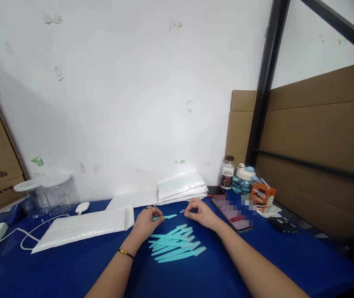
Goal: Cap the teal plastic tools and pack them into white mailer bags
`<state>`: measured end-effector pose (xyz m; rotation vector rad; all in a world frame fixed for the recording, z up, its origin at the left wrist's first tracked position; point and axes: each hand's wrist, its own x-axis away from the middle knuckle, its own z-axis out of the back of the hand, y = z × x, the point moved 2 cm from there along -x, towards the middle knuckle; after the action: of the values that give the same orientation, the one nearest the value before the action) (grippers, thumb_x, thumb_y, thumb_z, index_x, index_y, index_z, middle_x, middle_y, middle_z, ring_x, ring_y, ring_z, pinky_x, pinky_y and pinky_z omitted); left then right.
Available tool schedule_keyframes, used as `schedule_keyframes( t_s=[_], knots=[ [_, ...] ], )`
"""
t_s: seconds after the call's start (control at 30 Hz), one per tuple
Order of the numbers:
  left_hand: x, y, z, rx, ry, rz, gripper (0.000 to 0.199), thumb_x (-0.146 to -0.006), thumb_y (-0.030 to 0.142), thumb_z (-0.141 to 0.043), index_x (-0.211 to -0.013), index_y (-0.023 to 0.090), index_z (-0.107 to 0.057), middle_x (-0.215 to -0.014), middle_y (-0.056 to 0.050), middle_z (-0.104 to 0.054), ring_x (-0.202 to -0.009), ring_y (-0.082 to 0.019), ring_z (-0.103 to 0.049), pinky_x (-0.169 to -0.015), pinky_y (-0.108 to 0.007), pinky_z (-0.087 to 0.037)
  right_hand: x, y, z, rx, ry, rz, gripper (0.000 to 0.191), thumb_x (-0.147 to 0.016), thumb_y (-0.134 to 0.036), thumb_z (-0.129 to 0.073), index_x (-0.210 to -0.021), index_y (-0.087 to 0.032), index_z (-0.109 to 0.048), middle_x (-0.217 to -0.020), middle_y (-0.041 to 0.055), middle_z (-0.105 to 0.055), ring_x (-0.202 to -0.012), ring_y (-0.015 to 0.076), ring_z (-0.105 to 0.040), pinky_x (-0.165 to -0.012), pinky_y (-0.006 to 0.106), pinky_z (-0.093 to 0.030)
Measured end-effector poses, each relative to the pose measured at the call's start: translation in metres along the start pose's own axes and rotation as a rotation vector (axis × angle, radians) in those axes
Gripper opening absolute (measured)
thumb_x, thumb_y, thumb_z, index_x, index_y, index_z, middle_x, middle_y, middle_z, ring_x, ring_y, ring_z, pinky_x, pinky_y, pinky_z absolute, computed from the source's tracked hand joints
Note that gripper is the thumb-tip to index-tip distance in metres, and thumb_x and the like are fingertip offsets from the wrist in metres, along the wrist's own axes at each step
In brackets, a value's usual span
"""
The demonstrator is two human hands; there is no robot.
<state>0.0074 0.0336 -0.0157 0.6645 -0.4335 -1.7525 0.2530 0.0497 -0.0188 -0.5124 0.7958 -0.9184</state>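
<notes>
Between thumb and fingers, my left hand (145, 223) pinches a turquoise eyebrow razor (171, 216), its thin end pointing right. A short gap separates it from my right hand (202, 213), whose thumb and index finger are closed on a small translucent cap (182, 211). Just below both hands lies a loose pile of similar turquoise eyebrow razors (173, 247), overlapping one another, with pale covered tips mostly toward the right. The handle end of the held razor is partly hidden by my left fingers.
The blue tabletop (71, 273) carries a white padded mailer (86, 225) at left and stacked white mailers (181, 186) against the wall. A phone (231, 213), bottle (227, 174), jug (242, 181) and orange carton (263, 196) stand or lie at right. Clear canisters (59, 194) and a white cable occupy the left.
</notes>
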Motion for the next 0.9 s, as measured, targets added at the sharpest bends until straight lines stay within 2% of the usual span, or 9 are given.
schedule_keyframes(
  t_s=[0.13,0.33,0.47,0.6,0.73,0.8,0.9],
  knots=[
    [0.007,0.016,-0.008,-0.001,-0.164,-0.040,0.030,-0.067,0.045,-0.059,-0.079,0.019,-0.067,-0.077,-0.001,-0.061,-0.069,-0.014,-0.053,-0.060,-0.022,-0.038,0.004,-0.017,-0.009,0.136,-0.180,-0.023,0.018,-0.065,-0.041,-0.071,-0.073,-0.025,-0.069,-0.088,0.0024,-0.054,-0.094,0.0224,-0.048,-0.085,0.037,-0.030],
    [0.010,0.023,-0.016,-0.014,-0.239,-0.040,0.027,-0.070,0.043,-0.055,-0.075,0.018,-0.065,-0.070,0.000,-0.060,-0.062,-0.012,-0.052,-0.054,-0.021,-0.033,0.003,-0.027,-0.020,0.141,-0.264,-0.062,0.014,-0.069,-0.036,-0.068,-0.072,-0.023,-0.067,-0.090,0.0021,-0.055,-0.097,0.0233,-0.046,-0.086,0.037,-0.027],
    [0.006,0.023,-0.009,-0.155,-0.156,-0.076,0.017,-0.072,0.034,-0.055,-0.069,0.020,-0.064,-0.072,0.000,-0.062,-0.066,-0.013,-0.054,-0.060,-0.023,-0.032,0.001,-0.020,-0.014,0.164,-0.259,-0.013,0.014,-0.072,-0.035,-0.066,-0.069,-0.021,-0.066,-0.089,0.0015,-0.055,-0.094,0.0215,-0.047,-0.084,0.036,-0.027],
    [0.003,0.016,0.006,-0.276,-0.081,-0.026,0.017,-0.076,0.031,-0.052,-0.069,0.022,-0.065,-0.077,-0.001,-0.065,-0.074,-0.016,-0.056,-0.065,-0.026,-0.032,-0.004,0.000,-0.002,0.201,-0.112,-0.077,0.015,-0.072,-0.035,-0.066,-0.067,-0.020,-0.066,-0.085,0.0017,-0.057,-0.093,0.0213,-0.049,-0.082,0.034,-0.027],
    [0.000,0.011,0.012,-0.285,-0.006,0.002,0.016,-0.074,0.034,-0.055,-0.082,0.025,-0.067,-0.085,-0.001,-0.065,-0.085,-0.019,-0.056,-0.069,-0.026,-0.033,-0.005,0.007,0.005,0.230,-0.015,-0.109,0.013,-0.072,-0.035,-0.066,-0.072,-0.022,-0.068,-0.088,0.0024,-0.057,-0.092,0.0215,-0.050,-0.081,0.035,-0.027],
    [0.000,0.012,0.012,-0.262,0.021,-0.008,0.017,-0.073,0.033,-0.057,-0.085,0.025,-0.066,-0.088,-0.001,-0.064,-0.087,-0.018,-0.055,-0.070,-0.026,-0.034,-0.002,0.000,0.005,0.202,-0.045,-0.064,0.013,-0.073,-0.036,-0.065,-0.073,-0.023,-0.068,-0.089,0.0018,-0.057,-0.091,0.0205,-0.051,-0.082,0.034,-0.027],
    [0.003,0.017,0.008,-0.208,-0.033,-0.048,0.017,-0.073,0.033,-0.055,-0.080,0.023,-0.066,-0.084,-0.001,-0.064,-0.077,-0.016,-0.055,-0.066,-0.024,-0.034,0.005,-0.014,0.000,0.163,-0.210,0.013,0.017,-0.068,-0.041,-0.069,-0.073,-0.025,-0.069,-0.085,0.0005,-0.056,-0.088,0.0201,-0.051,-0.081,0.034,-0.028]
  ],
)
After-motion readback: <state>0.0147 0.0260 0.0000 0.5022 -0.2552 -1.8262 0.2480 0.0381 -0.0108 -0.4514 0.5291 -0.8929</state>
